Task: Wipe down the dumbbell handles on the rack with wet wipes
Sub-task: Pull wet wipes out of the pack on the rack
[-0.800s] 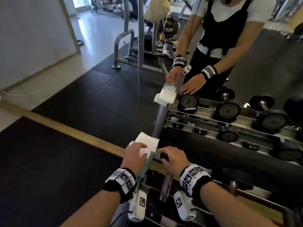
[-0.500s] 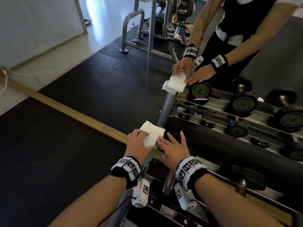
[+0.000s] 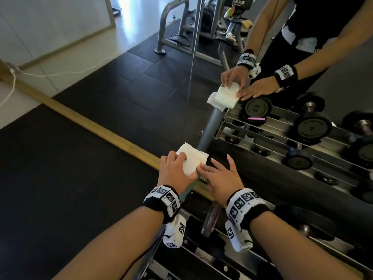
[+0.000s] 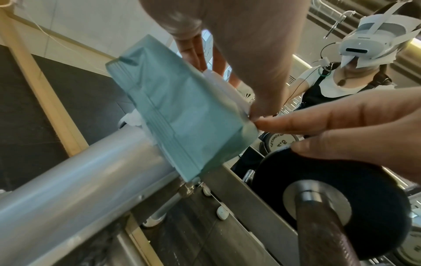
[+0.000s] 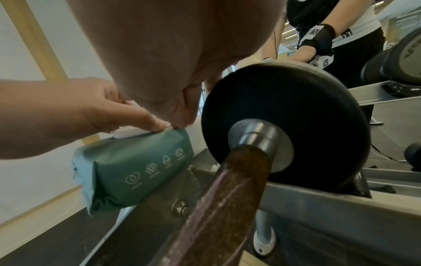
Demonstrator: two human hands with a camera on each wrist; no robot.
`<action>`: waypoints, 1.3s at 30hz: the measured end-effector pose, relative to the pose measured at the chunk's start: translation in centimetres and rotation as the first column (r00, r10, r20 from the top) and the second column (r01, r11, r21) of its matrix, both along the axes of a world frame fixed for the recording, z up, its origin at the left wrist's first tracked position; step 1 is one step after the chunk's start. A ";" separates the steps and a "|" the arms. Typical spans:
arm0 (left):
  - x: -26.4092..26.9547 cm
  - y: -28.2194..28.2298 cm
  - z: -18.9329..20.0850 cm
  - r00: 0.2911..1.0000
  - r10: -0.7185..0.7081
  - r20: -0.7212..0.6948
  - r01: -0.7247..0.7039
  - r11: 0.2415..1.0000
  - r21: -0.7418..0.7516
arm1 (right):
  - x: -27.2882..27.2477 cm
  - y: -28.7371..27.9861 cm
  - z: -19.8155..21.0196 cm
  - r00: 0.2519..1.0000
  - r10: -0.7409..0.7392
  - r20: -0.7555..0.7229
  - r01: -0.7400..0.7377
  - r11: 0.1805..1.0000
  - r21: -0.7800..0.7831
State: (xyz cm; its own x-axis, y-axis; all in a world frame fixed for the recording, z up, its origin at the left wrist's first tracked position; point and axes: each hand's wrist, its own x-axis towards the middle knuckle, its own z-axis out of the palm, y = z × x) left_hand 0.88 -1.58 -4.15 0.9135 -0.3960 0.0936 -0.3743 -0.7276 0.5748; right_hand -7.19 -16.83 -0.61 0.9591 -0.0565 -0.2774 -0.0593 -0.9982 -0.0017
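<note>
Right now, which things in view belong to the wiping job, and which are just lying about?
Belongs to the job:
wet wipe pack
left hand, on the pack
right hand, at the pack's top
nearest dumbbell with its brown handle
rack

Just lying about:
white cable on the floor
grey exercise machine

The right hand (image 3: 220,176) has uncurled, fingertips reaching the wipe pack (image 5: 136,165).

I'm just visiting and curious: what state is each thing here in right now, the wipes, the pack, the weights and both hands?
Wipe pack: lying on the rack's end, a wipe sticking out on top.
Wipe: white, partly out of the pack.
Left hand: fingers on the wipe, pinching it.
Right hand: fingers straight, touching the pack's edge.
Near dumbbell: resting in the rack, handle brownish and untouched.
Rack: standing against a mirror.
</note>
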 end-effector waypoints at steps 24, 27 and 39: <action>3.1 4.6 1.8 0.970 0.133 -0.205 -0.203 0.907 -0.370 | 0.2 -0.1 0.2 0.999 0.014 0.037 -0.015 0.999 0.037; 2.6 5.1 0.5 0.998 -0.008 -0.065 -0.001 0.989 -0.145 | 1.2 0.3 0.8 0.988 -0.034 0.152 0.026 0.998 0.054; 1.5 4.9 -3.0 0.979 -0.035 -0.199 0.048 0.997 0.061 | 6.0 2.4 1.1 0.979 0.137 0.151 -0.173 0.950 0.258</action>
